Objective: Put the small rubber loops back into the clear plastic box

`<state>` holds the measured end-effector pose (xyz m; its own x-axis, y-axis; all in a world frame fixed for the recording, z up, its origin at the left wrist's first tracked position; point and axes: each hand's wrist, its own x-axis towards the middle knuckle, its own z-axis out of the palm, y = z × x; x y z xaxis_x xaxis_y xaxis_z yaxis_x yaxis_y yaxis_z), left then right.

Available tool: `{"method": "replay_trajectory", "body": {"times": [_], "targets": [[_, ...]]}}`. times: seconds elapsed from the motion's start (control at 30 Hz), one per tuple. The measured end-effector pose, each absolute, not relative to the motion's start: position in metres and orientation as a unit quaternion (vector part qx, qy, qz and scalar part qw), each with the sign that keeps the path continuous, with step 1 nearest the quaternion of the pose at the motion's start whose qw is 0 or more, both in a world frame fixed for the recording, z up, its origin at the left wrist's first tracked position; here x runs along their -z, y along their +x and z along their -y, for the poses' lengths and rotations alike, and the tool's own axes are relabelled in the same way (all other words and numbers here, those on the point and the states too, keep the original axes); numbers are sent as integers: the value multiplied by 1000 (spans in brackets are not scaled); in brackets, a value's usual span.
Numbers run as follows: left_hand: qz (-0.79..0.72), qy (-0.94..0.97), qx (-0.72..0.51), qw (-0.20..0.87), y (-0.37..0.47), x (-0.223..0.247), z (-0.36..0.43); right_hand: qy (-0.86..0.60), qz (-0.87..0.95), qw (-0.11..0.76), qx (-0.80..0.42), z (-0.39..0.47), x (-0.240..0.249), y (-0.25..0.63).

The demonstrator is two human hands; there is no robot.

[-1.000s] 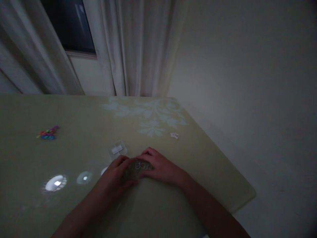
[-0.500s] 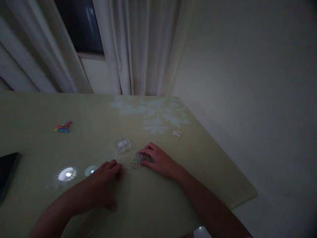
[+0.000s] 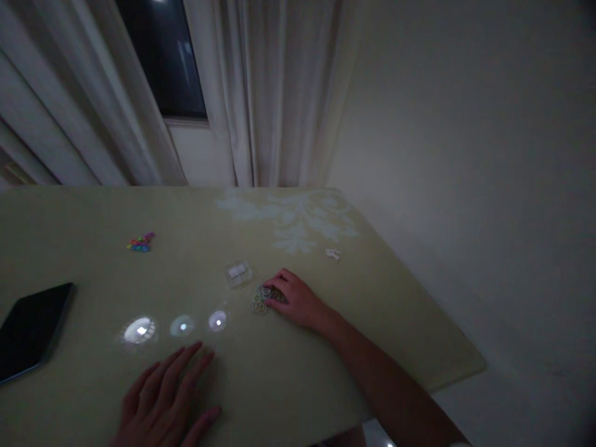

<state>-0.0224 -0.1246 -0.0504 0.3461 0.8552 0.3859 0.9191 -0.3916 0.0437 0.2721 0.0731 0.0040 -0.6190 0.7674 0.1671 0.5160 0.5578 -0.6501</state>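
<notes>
A pile of small pale rings [image 3: 261, 299] lies on the table near the middle. My right hand [image 3: 295, 299] rests at the pile's right side, thumb and fingers curved around some of the rings. Just behind the pile sits a clear divided box [image 3: 238, 273] with something white inside. My left hand [image 3: 170, 394] is flat over the table at the lower left, fingers spread, holding nothing.
Small colourful pieces [image 3: 141, 242] lie at the back left, and a few white pieces [image 3: 333, 254] at the right. A dark tablet-like device [image 3: 35, 329] is at the left edge. Curtains and a wall stand behind the table [image 3: 279, 379].
My left hand has drawn back toward the near edge, away from the rings, and its fingers have spread. My right hand has stayed at the pile. The view has shifted slightly left.
</notes>
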Motion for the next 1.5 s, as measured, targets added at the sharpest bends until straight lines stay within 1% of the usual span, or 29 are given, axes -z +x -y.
{"method": "replay_trajectory", "body": {"times": [0.2,0.3,0.4,0.5,0.63,0.7,0.77,0.87,0.97,1.17,1.3,1.4,1.5], "targets": [[464,-864,177,81,31,33,58,-360,861,233,-274,-73,-4,272],[436,-881,179,45,61,24,21,-352,862,232,-283,-73,-4,272],[425,-883,197,-28,76,14,-10,-357,848,244,-306,-75,-6,275],[458,-850,237,-105,67,6,-25,-372,820,254,-351,-79,-11,284],[476,-812,252,-225,34,8,-27,-371,816,205,-393,-81,-18,299],[470,-807,250,-256,26,12,-27,-368,824,180,-392,-78,-20,300],[471,-798,252,-280,29,14,-28,-365,828,175,-389,-75,-21,296],[493,-774,269,-294,46,12,-29,-359,832,186,-379,-69,-20,286],[523,-753,282,-283,59,6,-26,-371,842,193,-342,-65,-17,279],[524,-751,302,-265,59,3,-21,-367,853,218,-301,-64,-11,277],[531,-750,292,-265,56,3,-20,-382,822,273,-322,-66,-13,279],[535,-745,274,-289,54,1,-21,-399,790,312,-345,-69,-18,283],[525,-744,278,-304,46,-4,-23,-406,777,309,-368,-72,-23,290]]}}
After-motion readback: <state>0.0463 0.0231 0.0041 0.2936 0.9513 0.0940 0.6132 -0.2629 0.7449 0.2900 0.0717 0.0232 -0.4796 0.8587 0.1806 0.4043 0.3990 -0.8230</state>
